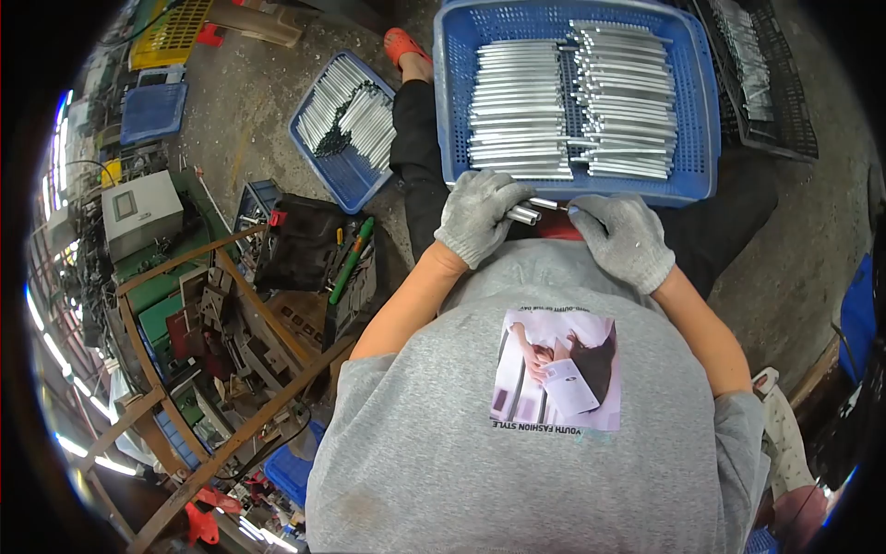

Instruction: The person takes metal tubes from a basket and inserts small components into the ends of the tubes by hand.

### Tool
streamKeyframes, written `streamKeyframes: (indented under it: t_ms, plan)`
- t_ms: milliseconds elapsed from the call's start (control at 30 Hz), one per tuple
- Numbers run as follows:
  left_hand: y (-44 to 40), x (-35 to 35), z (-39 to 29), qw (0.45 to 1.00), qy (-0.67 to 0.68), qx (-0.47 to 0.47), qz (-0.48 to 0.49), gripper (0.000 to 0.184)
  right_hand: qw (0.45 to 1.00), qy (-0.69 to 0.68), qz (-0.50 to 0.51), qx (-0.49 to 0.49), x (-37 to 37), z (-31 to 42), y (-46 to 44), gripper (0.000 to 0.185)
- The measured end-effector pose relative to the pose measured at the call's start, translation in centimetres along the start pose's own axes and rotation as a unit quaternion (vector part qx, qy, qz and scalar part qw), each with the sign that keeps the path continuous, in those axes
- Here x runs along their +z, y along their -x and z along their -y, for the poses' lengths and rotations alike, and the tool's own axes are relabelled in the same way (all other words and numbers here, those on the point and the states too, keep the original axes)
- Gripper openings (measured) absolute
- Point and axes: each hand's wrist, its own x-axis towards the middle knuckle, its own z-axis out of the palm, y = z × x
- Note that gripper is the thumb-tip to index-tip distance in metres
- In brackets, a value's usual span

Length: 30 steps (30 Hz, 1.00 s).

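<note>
Both my hands wear grey gloves and are close together at my lap, below a large blue basket [449, 102]. My left hand [482, 218] is closed around several short silver metal tubes [523, 214], whose ends stick out toward the right. My right hand [624, 242] pinches a small thin piece [572, 210] between thumb and fingers, close to the end of one tube. Its exact shape is too small to tell. Inside the large basket lie two stacked columns of silver tubes [519, 111], side by side.
At the left, a smaller blue basket [355, 189] holds more tubes with dark ends. A black crate [784, 134] with tubes stands at the right. A toolbox [300, 245], a green tool [351, 261], a wooden frame [263, 397] and a grey box [143, 214] are at the left.
</note>
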Motion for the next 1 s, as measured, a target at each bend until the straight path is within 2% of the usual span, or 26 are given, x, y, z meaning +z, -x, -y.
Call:
streamKeyframes:
  t_ms: [167,200,333,667,700,833,867,1000]
  plan:
    - [-3.5,0.8,2.8,0.997,-0.060,-0.021,0.048,0.035,0.994,0.072,-0.080,0.016,0.4,-1.0,0.2,0.018]
    - [-4.2,1.1,3.2,0.997,-0.062,-0.020,0.042,0.035,0.994,0.075,-0.083,0.011,0.3,-1.0,0.3,0.018]
    - [-6.7,2.9,4.1,0.982,-0.064,-0.125,0.125,0.031,0.994,0.090,-0.053,0.040,0.4,-1.0,1.3,0.017]
    - [-8.2,4.0,3.9,0.953,-0.116,-0.162,0.226,0.028,0.991,0.113,-0.065,0.009,1.5,-1.5,2.0,0.016]
    - [-7.9,4.0,4.1,0.953,-0.116,-0.163,0.227,0.028,0.992,0.112,-0.065,0.010,1.5,-1.5,1.9,0.016]
    - [-6.3,4.3,5.5,0.989,-0.122,-0.023,0.081,0.025,0.990,0.113,-0.090,-0.007,1.3,-1.6,1.8,0.015]
    - [-6.1,3.7,5.3,0.989,-0.121,-0.022,0.083,0.025,0.990,0.112,-0.090,-0.004,1.2,-1.6,1.8,0.015]
    - [-4.5,0.6,3.2,0.995,0.061,-0.028,0.073,0.035,0.982,0.127,-0.134,-0.027,0.6,-1.5,1.7,0.012]
